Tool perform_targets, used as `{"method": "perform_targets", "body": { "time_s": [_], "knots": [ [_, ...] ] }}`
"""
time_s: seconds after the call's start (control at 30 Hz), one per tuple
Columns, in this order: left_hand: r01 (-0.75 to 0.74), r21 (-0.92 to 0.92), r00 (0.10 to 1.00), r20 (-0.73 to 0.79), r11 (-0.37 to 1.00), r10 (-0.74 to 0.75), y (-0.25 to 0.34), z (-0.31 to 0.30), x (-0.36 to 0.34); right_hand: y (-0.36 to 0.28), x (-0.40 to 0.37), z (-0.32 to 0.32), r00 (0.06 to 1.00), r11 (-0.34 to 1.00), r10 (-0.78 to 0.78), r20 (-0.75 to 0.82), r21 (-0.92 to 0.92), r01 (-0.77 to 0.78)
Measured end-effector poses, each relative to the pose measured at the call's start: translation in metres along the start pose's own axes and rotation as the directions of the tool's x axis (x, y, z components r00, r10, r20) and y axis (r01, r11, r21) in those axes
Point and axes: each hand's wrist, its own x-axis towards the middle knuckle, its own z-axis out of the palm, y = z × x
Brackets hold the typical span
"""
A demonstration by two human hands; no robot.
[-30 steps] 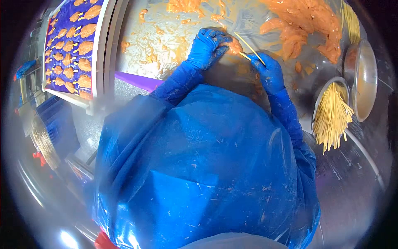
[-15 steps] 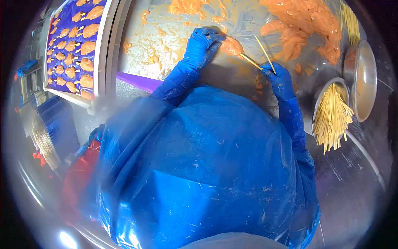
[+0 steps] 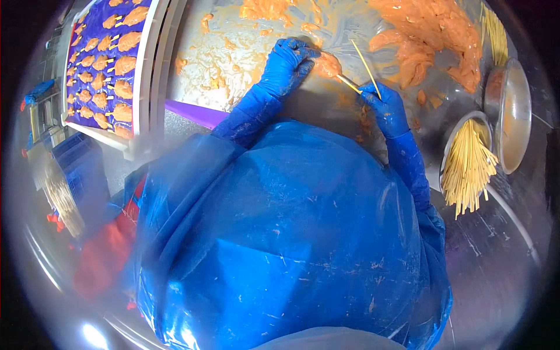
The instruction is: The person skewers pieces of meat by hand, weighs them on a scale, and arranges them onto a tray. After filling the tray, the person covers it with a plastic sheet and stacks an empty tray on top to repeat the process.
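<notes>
My left hand (image 3: 287, 65), in a blue glove, pinches the left end of a piece of orange marinated meat (image 3: 326, 64). A wooden skewer (image 3: 349, 83) runs from the right end of that meat to the fingers of my right hand (image 3: 386, 109), also gloved in blue. Those fingers are closed on it. A second skewer (image 3: 366, 67) sticks up and to the left out of the same hand. Both hands are over the smeared metal table (image 3: 344, 111).
At the upper left, a white-rimmed tray (image 3: 143, 76) holds rows of skewered meat on purple lining. A large meat pile (image 3: 431, 35) lies at the upper right. On the right are a bowl of skewers (image 3: 469, 166), a metal bowl (image 3: 514, 116) and more skewers (image 3: 494, 36).
My right hand has shifted slightly left and up along the skewer toward the meat. The second skewer has moved left with it. My left hand stays nearly in place.
</notes>
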Motion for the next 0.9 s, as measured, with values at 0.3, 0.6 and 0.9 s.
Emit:
{"method": "perform_targets", "body": {
  "time_s": [0.3,0.6,0.9],
  "knots": [
    [-0.011,0.129,1.000,-0.024,0.992,0.014,0.007,-0.001,0.000,0.000,0.007,0.009,0.998,0.995,-0.062,-0.008,-0.081,0.061],
    [-0.135,0.303,0.976,0.206,0.943,0.073,0.038,0.012,-0.013,0.004,0.016,0.016,0.993,0.990,-0.117,-0.023,-0.083,0.115],
    [-0.235,0.292,0.946,0.289,0.927,0.149,0.037,0.029,-0.016,-0.001,0.021,0.026,0.987,0.970,-0.152,-0.054,-0.199,0.138]
  ]
}}
